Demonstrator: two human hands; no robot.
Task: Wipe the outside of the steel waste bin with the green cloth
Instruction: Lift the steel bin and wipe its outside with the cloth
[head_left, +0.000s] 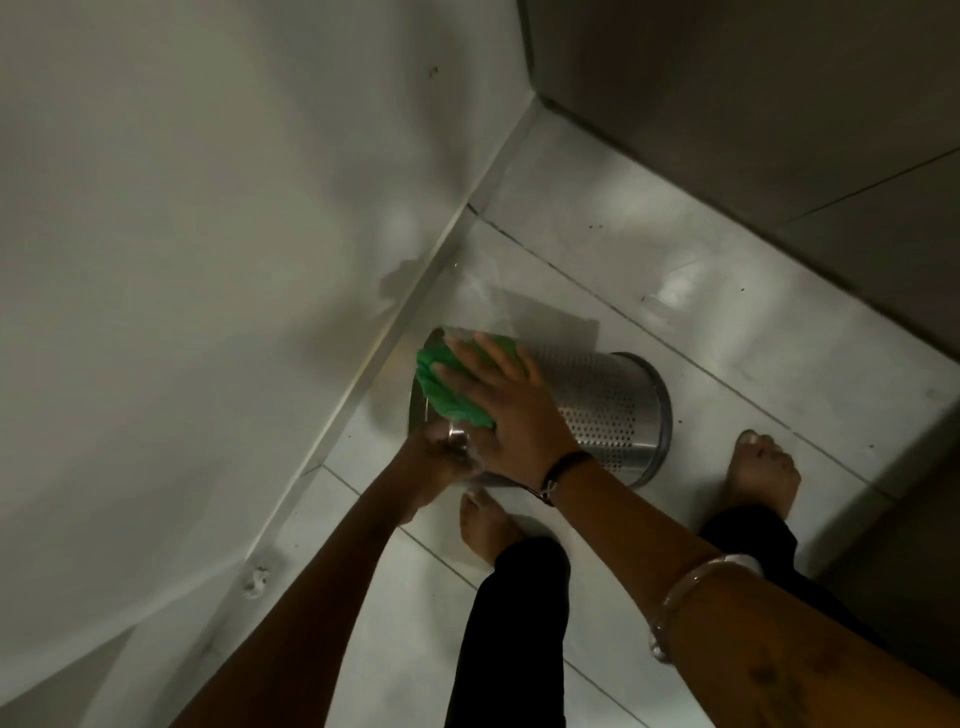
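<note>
Closest to the lens, the right forearm (753, 613) crosses the lower right corner, wearing a metal bangle (696, 577) partway up and a dark thread band (563, 467) at the wrist. Beneath it stand two legs in black trousers (511, 623) with bare feet (761, 467) on the pale tiled floor (701, 312). A white wall (182, 234) fills the left side and meets the floor along a skirting line just behind the bin, with a small white fitting (257, 577) low on it; a darker panel (779, 104) closes the far right, so the work sits in a tight corner. The right hand (498, 410) reaches forward with the palm down and the fingers (467, 358) spread flat, pressing the green cloth (452, 384) against the upper side of the steel waste bin (602, 410); it lies open on the cloth rather than clutching it. The left hand (441, 457) comes in from below, curled around the bin's near rim, gripping it, though blur hides the fingers' exact placement. The bin is tipped over on its side, its perforated body running rightward to the base ring near the right foot, its open end toward the wall and under both hands. The cloth bunches at that open end, showing past the fingertips and thumb side.
</note>
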